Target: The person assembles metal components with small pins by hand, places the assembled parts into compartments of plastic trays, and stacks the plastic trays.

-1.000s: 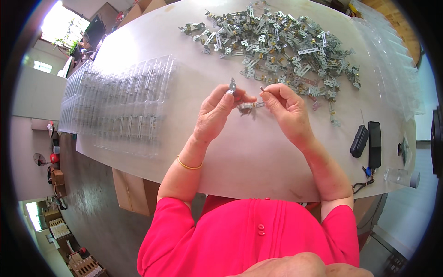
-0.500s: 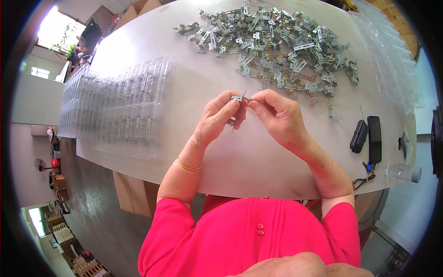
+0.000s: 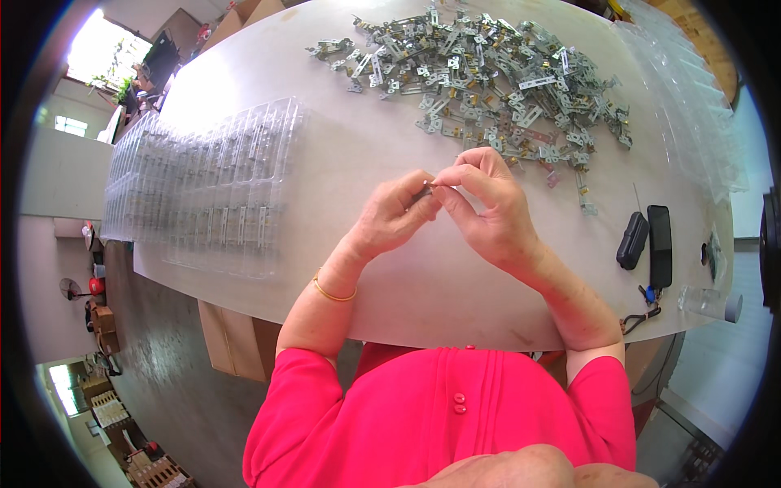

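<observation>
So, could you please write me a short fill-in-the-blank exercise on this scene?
1. Of the left hand and the right hand, both pinching at a small metal part, the ____ one is nearer the black phone.
2. The gold-coloured bangle is on the same arm as the ____ hand.
3. The trays, lying left of the pile of metal parts, are made of clear ____.

Missing words: right; left; plastic.

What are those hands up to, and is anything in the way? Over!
Left hand: gripping small grey metal part. Right hand: fingers pinched at its end. View of part: mostly blocked by fingers. Heap of silvery metal brackets: beyond hands.
</observation>
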The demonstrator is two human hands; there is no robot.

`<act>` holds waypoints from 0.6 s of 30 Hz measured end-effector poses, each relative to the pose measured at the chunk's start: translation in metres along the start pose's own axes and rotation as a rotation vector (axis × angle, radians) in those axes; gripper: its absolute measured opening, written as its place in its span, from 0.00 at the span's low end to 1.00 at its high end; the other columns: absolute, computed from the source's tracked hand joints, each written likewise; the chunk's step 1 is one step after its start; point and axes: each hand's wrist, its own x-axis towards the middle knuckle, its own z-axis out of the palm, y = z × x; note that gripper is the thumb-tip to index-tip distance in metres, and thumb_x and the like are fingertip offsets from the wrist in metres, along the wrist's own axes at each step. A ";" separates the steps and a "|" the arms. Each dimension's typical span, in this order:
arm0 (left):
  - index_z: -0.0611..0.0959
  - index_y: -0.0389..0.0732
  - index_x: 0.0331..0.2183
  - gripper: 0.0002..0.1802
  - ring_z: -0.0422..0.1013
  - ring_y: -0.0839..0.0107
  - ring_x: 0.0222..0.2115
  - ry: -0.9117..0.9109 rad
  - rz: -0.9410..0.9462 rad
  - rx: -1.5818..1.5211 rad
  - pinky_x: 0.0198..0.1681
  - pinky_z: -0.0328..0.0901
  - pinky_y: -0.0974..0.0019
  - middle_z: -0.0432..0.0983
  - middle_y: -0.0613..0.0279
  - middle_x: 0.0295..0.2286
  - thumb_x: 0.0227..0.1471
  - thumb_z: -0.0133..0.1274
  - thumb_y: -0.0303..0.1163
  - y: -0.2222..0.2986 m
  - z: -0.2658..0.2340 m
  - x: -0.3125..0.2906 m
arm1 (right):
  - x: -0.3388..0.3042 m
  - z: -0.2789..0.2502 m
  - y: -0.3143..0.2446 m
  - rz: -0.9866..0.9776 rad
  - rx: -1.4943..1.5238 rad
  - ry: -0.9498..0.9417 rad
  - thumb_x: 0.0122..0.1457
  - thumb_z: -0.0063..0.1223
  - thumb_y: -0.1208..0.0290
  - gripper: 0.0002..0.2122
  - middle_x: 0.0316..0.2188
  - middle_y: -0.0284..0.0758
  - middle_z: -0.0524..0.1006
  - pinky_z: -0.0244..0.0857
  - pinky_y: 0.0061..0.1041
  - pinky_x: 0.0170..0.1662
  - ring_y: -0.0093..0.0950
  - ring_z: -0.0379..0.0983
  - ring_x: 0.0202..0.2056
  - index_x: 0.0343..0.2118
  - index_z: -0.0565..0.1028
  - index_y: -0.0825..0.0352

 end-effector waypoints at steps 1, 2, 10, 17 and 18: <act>0.79 0.35 0.37 0.10 0.67 0.80 0.22 0.002 -0.001 0.001 0.26 0.63 0.73 0.75 0.68 0.23 0.63 0.54 0.33 0.000 0.002 0.000 | 0.001 0.001 0.001 -0.051 0.012 0.039 0.59 0.59 0.78 0.04 0.38 0.34 0.74 0.67 0.21 0.30 0.25 0.72 0.30 0.37 0.78 0.65; 0.79 0.35 0.37 0.11 0.66 0.81 0.21 0.010 0.043 0.007 0.25 0.62 0.74 0.74 0.68 0.23 0.63 0.53 0.35 0.000 0.006 0.001 | 0.002 0.001 -0.001 -0.052 0.014 0.038 0.59 0.59 0.78 0.04 0.38 0.34 0.74 0.67 0.21 0.30 0.25 0.72 0.30 0.37 0.78 0.65; 0.78 0.36 0.37 0.15 0.60 0.82 0.17 0.059 -0.136 -0.545 0.19 0.52 0.77 0.69 0.68 0.21 0.65 0.48 0.39 0.008 -0.004 0.000 | 0.002 -0.006 -0.005 0.368 0.258 0.053 0.65 0.56 0.72 0.03 0.20 0.26 0.72 0.58 0.18 0.24 0.12 0.62 0.21 0.39 0.77 0.64; 0.77 0.37 0.36 0.17 0.58 0.79 0.15 0.080 -0.112 -0.631 0.17 0.50 0.76 0.68 0.64 0.18 0.65 0.47 0.42 0.007 -0.004 0.001 | -0.002 0.001 0.002 0.426 0.200 -0.003 0.64 0.57 0.72 0.04 0.18 0.25 0.70 0.57 0.20 0.23 0.14 0.60 0.20 0.39 0.77 0.64; 0.77 0.37 0.36 0.17 0.58 0.79 0.15 0.081 -0.113 -0.631 0.17 0.50 0.76 0.68 0.64 0.18 0.65 0.47 0.42 0.007 -0.004 0.001 | -0.002 0.001 0.003 0.431 0.190 -0.010 0.64 0.58 0.72 0.04 0.18 0.26 0.70 0.58 0.20 0.23 0.14 0.61 0.20 0.39 0.77 0.64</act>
